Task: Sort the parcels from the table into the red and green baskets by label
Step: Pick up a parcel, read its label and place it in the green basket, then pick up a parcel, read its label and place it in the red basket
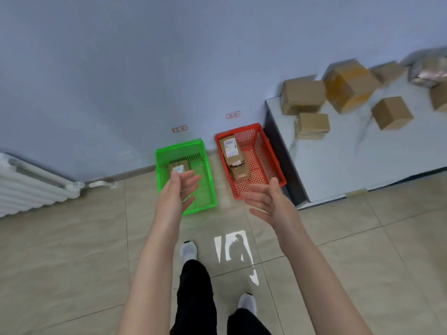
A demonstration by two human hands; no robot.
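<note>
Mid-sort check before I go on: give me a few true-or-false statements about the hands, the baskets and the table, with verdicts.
1. The left hand and the right hand both hold nothing. True.
2. The green basket stands to the right of the red basket. False: it stands to its left.
3. Cardboard boxes lie on the table. True.
4. The red basket is empty. False: brown parcels lie in it.
5. Both baskets stand on the table. False: they stand on the tiled floor by the wall.
</note>
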